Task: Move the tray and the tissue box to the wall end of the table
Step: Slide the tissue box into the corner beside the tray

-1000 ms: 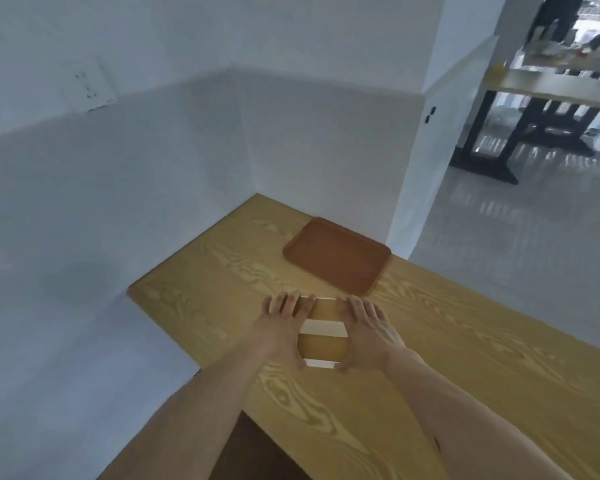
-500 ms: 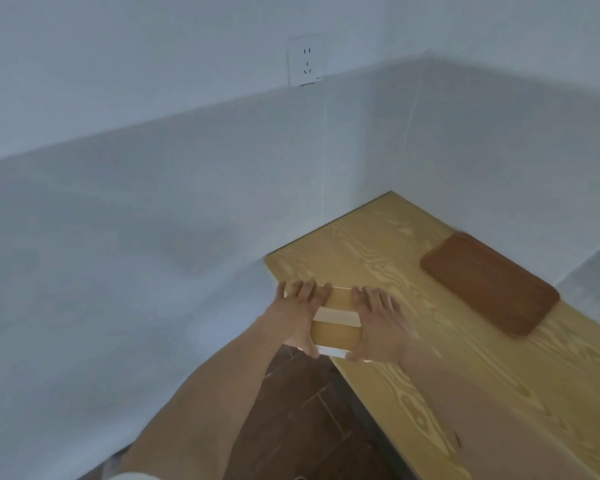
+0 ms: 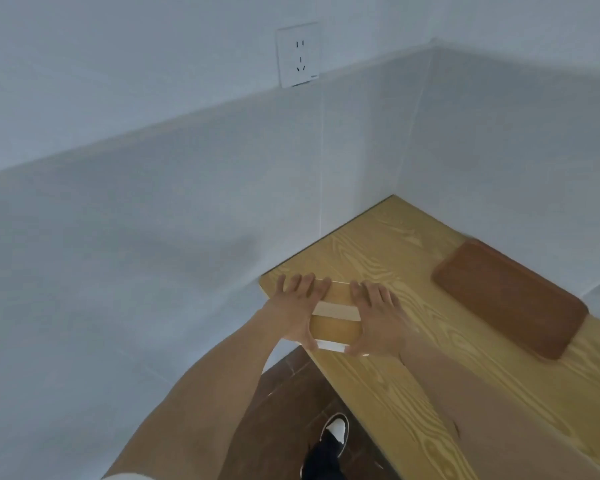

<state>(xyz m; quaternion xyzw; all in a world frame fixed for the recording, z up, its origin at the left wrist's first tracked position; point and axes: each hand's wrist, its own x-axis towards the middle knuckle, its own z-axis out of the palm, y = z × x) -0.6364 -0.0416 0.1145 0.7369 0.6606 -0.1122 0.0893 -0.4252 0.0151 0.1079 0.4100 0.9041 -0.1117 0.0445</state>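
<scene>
Both hands clamp the tissue box [image 3: 335,318] from its two sides, left hand [image 3: 293,311] and right hand [image 3: 378,318] with fingers flat over its top, box at the surface [image 3: 388,244] corner near the wall [image 3: 153,237]. Brown tray [image 3: 510,297] lies flat to the right, apart from the box, against the other wall.

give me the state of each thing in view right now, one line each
tissue box: flat on the table near its front corner, clasped from both sides
left hand: pressed against the box's left side, fingers over its top
right hand: pressed against the box's right side, fingers over its top
tray: lying flat by the wall, empty, untouched
table: holds the box and tray, end against the wall
wall socket: nothing plugged in
</scene>
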